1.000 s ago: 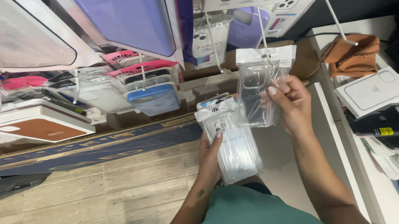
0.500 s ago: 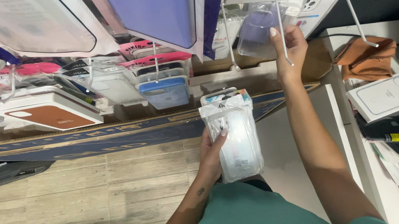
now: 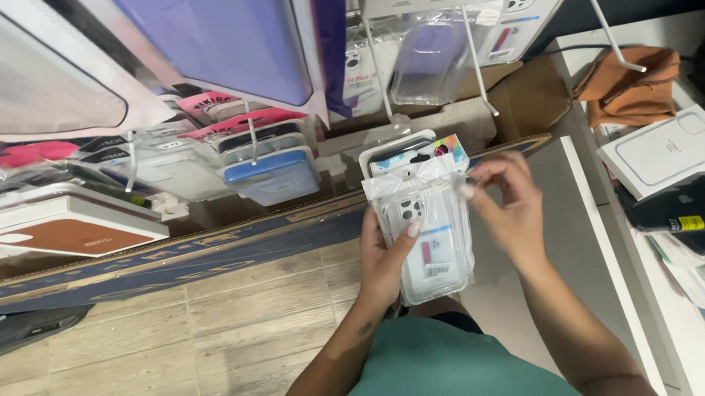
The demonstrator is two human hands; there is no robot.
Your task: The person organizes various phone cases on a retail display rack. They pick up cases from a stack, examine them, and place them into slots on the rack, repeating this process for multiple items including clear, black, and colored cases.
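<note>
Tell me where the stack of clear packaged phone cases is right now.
In the head view, the stack of clear packaged phone cases sits at centre, held in the left hand, with the right hand touching its top right edge, below the hanging display hooks.

Clear packaged phone cases (image 3: 426,224), a purple hanging case (image 3: 434,60), a brown pouch (image 3: 629,87).

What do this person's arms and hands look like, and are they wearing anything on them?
Both forearms are bare, with no sleeves reaching them and no gloves. The left hand has long, pale-polished nails, and a small dark mark, perhaps a tattoo, sits near its wrist. The right hand is also bare; I can make out no rings or watch. A teal-green top covers the torso below.
</note>
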